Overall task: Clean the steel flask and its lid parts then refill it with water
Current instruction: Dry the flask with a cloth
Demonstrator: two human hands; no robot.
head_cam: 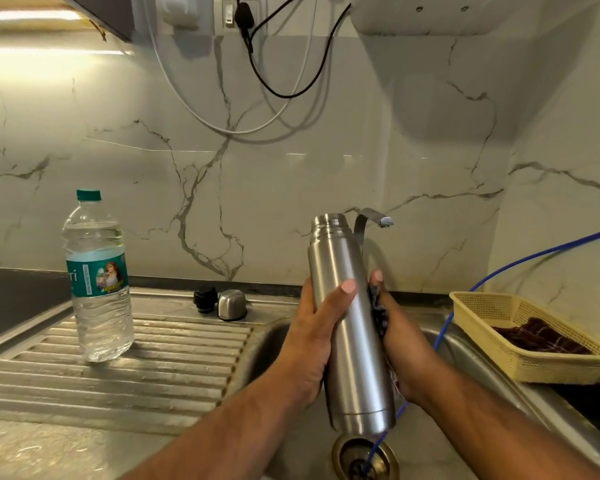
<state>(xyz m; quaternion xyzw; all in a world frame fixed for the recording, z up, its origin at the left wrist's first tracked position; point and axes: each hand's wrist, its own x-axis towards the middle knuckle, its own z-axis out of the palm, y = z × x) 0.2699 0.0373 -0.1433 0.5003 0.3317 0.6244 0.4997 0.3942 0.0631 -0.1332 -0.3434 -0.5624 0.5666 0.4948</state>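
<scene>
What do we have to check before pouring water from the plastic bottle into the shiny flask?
1. Flask lid off, mouth up: ok.
2. Flask inside clean: cannot tell.
3. A hand free: not ok; left hand grips the flask, right hand presses a cloth against it.
4. Water bottle opened: not ok, green cap on.
5. Steel cap and black stopper nearby: ok, on the drainboard.

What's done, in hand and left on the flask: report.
Done: the black stopper and steel cap are off, standing on the drainboard. In hand: the left hand grips the open flask over the sink; the right hand holds a dark cloth against it. Left: refilling; the water bottle is capped.
</scene>
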